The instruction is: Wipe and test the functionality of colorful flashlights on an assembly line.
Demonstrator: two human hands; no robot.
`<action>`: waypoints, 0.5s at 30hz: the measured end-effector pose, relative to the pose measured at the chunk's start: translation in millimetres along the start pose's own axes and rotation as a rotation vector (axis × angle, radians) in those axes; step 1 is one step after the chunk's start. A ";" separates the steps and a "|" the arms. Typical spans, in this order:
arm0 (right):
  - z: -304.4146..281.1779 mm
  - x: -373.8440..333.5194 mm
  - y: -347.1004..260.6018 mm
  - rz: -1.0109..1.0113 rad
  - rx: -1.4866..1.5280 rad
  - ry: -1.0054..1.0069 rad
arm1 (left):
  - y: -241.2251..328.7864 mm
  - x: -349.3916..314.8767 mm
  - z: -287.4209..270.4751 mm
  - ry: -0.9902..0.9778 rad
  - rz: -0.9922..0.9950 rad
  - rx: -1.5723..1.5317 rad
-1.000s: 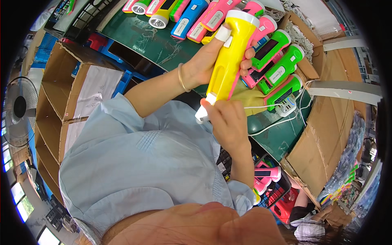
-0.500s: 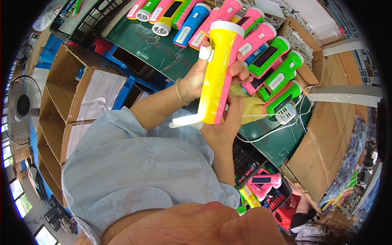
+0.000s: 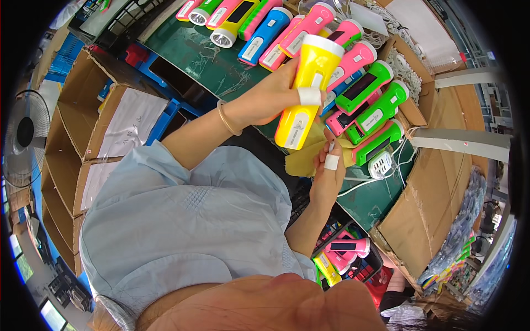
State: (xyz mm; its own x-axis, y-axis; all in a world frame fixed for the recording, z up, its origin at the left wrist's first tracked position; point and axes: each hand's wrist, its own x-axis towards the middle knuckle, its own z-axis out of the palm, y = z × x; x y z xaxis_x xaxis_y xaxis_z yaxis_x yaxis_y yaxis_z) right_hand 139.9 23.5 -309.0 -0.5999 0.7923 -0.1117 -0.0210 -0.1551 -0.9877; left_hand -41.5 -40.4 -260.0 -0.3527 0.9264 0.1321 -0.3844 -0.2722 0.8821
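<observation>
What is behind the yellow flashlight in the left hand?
Behind the yellow flashlight, pink flashlights and what looks like yellow cloth partly show; what it directly covers cannot be seen.

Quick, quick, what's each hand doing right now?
Left hand: closed around a yellow flashlight.
Right hand: fingers bent, but whether it's holding something can't be told.

left hand (image 3: 269,98) partly hidden, black crate (image 3: 128,21) cropped

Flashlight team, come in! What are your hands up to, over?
Left fingers gripping yellow flashlight. Right fingers apart from it, grip unclear. White cable close by.
</observation>
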 end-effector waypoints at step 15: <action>11.8 4.1 -40.6 -0.322 -0.311 -0.054 | -14.1 -8.1 2.8 0.041 -0.106 0.787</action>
State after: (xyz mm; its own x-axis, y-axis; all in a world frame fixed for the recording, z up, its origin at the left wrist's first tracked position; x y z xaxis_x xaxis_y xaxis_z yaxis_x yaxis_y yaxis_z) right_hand 128.8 26.2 -268.1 -0.6434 0.7378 0.2042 0.0234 0.2855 -0.9581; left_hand -30.8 -43.3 -272.2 -0.3847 0.9227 0.0260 0.2922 0.0950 0.9516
